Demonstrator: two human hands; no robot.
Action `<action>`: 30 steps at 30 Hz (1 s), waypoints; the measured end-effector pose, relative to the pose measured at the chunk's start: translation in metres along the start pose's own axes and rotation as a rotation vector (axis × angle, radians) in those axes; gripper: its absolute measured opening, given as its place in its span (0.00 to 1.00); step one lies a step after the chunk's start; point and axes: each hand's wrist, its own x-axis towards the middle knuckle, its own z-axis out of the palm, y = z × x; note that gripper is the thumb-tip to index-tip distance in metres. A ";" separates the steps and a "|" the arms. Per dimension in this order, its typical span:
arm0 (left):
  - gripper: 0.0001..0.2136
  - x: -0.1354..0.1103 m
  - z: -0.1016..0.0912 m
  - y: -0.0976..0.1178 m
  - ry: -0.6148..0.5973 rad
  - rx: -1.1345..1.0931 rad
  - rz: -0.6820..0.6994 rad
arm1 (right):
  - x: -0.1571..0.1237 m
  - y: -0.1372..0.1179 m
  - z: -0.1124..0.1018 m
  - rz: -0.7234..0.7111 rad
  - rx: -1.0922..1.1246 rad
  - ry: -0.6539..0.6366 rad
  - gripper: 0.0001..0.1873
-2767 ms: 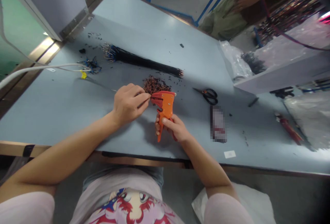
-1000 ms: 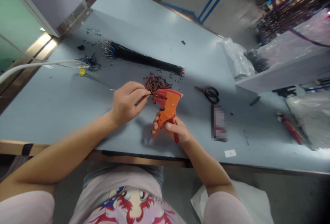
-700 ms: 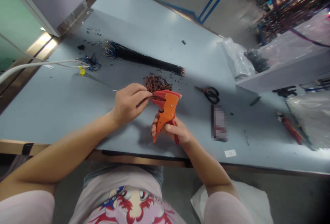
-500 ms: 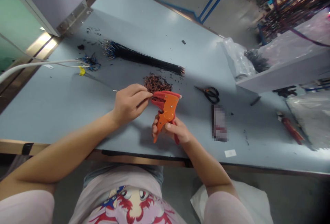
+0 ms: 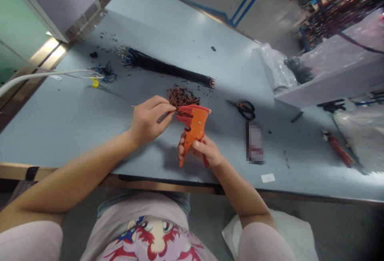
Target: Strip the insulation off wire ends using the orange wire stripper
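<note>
Table edge (image 5: 168, 186) crosses the lower frame. Just above it, at centre, the right hand (image 5: 202, 151) wraps tight around the handles of the orange wire stripper (image 5: 193, 123). The left hand (image 5: 148, 119) pinches a thin wire (image 5: 163, 116) into its head. A pile of insulation scraps (image 5: 180, 95) lies just beyond, then a black wire bundle (image 5: 168, 69). Scissors (image 5: 244, 109) sit right of centre, and bare tabletop opens to the left.
</note>
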 end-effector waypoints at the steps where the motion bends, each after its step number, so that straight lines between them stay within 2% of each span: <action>1: 0.03 0.000 0.000 0.000 -0.003 -0.005 0.002 | 0.000 0.000 0.000 0.002 0.000 0.001 0.22; 12: 0.04 -0.001 0.001 0.000 -0.044 -0.001 0.024 | 0.000 0.001 -0.001 -0.003 -0.004 0.005 0.18; 30: 0.04 0.000 0.002 0.001 -0.123 0.075 0.023 | 0.003 -0.001 0.007 0.014 -0.041 0.082 0.17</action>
